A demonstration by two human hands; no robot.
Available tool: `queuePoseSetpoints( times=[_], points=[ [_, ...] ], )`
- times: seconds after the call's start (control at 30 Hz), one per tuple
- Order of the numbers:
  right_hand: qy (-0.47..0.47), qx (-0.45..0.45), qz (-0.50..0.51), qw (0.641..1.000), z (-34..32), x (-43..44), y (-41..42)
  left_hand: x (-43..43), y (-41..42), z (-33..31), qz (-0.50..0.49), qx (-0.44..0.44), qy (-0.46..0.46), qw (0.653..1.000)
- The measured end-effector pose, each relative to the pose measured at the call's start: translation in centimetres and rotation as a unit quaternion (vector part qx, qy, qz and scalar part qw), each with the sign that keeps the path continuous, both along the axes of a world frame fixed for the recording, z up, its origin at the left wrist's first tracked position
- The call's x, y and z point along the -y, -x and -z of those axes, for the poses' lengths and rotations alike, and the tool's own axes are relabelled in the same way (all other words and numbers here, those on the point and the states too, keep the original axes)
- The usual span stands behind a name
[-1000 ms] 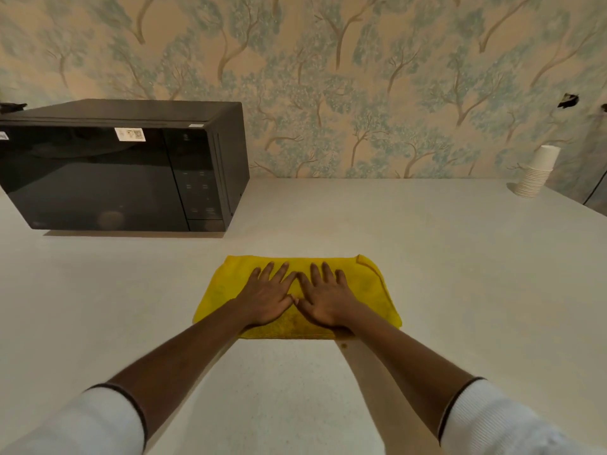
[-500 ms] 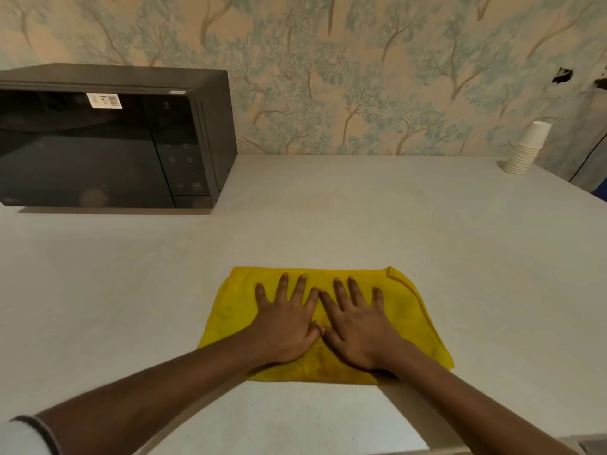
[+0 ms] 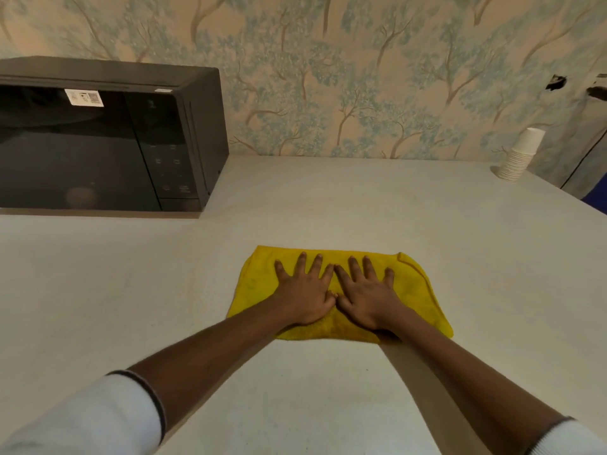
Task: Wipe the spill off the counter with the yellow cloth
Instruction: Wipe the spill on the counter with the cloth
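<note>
The yellow cloth lies flat on the white counter, a little right of centre. My left hand and my right hand rest palm-down on it side by side, thumbs touching and fingers spread toward the wall. Neither hand grips the cloth; both press on it. No spill shows on the counter; whatever lies under the cloth is hidden.
A black microwave stands at the back left against the wallpapered wall. A stack of white paper cups sits at the back right corner. The counter's right edge runs diagonally near the cups.
Both hands and the cloth under them have slid to the right, away from the microwave. The fingers are spread wider than a second ago.
</note>
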State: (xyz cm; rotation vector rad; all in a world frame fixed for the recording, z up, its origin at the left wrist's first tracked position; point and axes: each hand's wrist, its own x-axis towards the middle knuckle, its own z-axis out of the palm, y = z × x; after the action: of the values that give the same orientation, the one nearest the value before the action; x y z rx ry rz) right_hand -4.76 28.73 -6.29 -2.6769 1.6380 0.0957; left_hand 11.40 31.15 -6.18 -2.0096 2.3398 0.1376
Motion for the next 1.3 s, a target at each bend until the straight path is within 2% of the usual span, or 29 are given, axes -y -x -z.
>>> queuePoseSetpoints(
  times=[0.23,0.43,0.53,0.6,0.73,1.0,1.3],
  points=[
    [-0.016,0.018,-0.013,1.0,-0.1,2.3,-5.0,2.1,-5.0,-0.3,-0.016,0.02,-0.019,0.999],
    [-0.005,0.034,-0.093,0.995,0.4,-2.2,-7.8,-4.1,-8.1,-0.1,-0.069,0.046,-0.019,0.996],
    [0.019,0.053,-0.118,0.991,0.7,-5.3,-6.0,-7.3,-6.8,0.8,-0.049,0.068,0.005,0.996],
    [0.025,0.063,-0.082,0.994,0.5,-6.6,-4.2,-7.9,-5.4,1.0,-0.039,0.071,0.035,0.996],
    [0.027,0.084,0.088,0.992,-0.3,-6.4,-0.6,-6.2,-2.1,1.0,-0.029,0.032,0.016,0.999],
    [0.021,0.09,0.125,0.988,-0.1,3.6,1.4,3.6,0.2,0.1,-0.034,0.004,0.007,0.999],
    [0.018,0.097,0.071,0.993,0.7,15.1,-6.4,12.2,-6.7,0.0,-0.109,-0.011,-0.014,0.994]
  ],
)
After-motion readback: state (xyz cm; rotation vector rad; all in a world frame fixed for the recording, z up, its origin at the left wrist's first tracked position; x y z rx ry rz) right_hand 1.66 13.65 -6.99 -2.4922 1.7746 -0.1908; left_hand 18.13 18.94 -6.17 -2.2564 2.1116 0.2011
